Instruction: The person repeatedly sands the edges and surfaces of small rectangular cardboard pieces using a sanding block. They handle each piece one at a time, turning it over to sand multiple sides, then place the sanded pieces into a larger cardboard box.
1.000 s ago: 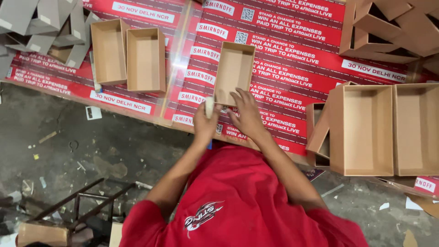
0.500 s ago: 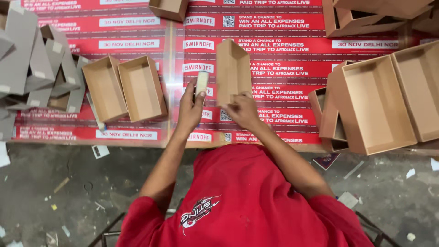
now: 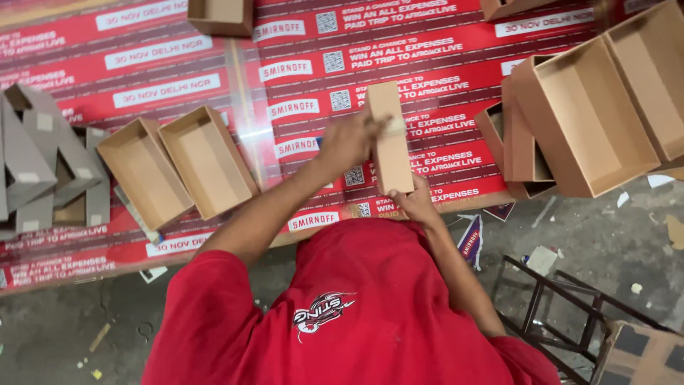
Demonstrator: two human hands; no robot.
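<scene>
A small brown cardboard box (image 3: 390, 153) stands on its side on the red printed table cover (image 3: 456, 53), near the table's front edge. My right hand (image 3: 417, 203) grips the box's near end. My left hand (image 3: 349, 139) rests against the box's upper left side, fingers closed on a small pale object (image 3: 394, 127) pressed to the cardboard; blur hides what that object is. Both arms reach out from my red shirt at the bottom of the view.
Two open brown boxes (image 3: 146, 175) (image 3: 206, 160) lie left of my hands, with grey folded cardboard pieces (image 3: 35, 167) beyond them. Larger open boxes (image 3: 591, 121) crowd the right side, and another box (image 3: 221, 14) sits at the top. A dark metal frame (image 3: 563, 314) stands on the littered floor.
The box went from lying open side up to standing on its side. My left hand has moved right onto it with the pale object. My right hand has dropped to its near end.
</scene>
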